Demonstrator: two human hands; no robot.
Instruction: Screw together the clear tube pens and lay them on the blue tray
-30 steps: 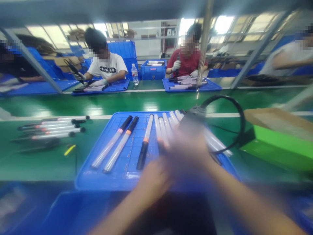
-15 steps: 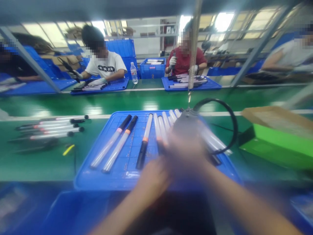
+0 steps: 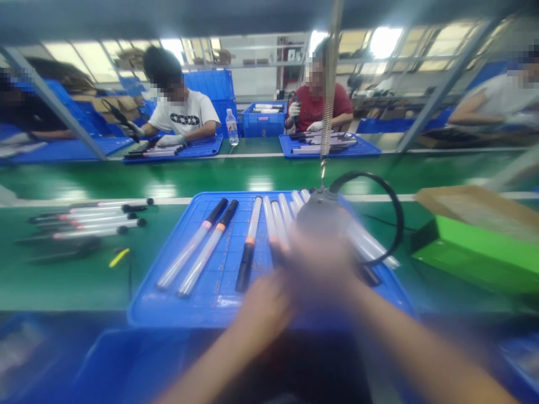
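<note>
My right hand (image 3: pixel 322 258) is wrapped round a dark grey electric screwdriver (image 3: pixel 320 210), which hangs from a coiled spring and has a black cable looping to its right. Motion blur smears this hand and the tool's lower end. Close beside it, my left hand (image 3: pixel 267 294) reaches in low among clear tubes with black ends; its fingers are hidden and blurred. A blue tray (image 3: pixel 202 314) lies under both hands. On its left side rest two clear tubes with black caps, one a pink-banded tube (image 3: pixel 189 247). An orange-banded tube (image 3: pixel 251 241) lies just left of my hands.
Several more tubes (image 3: pixel 99 221) lie on the green bench at left, near a yellow strip (image 3: pixel 119 257). A bright green box (image 3: pixel 475 252) and a cardboard box (image 3: pixel 480 207) stand at right. Across the bench, co-workers handle similar parts on blue trays (image 3: pixel 290 148).
The top of the screwdriver and its spring have shifted slightly left. My hands stay in nearly the same place. Across the bench, the red-shirted co-worker's hands have moved a little.
</note>
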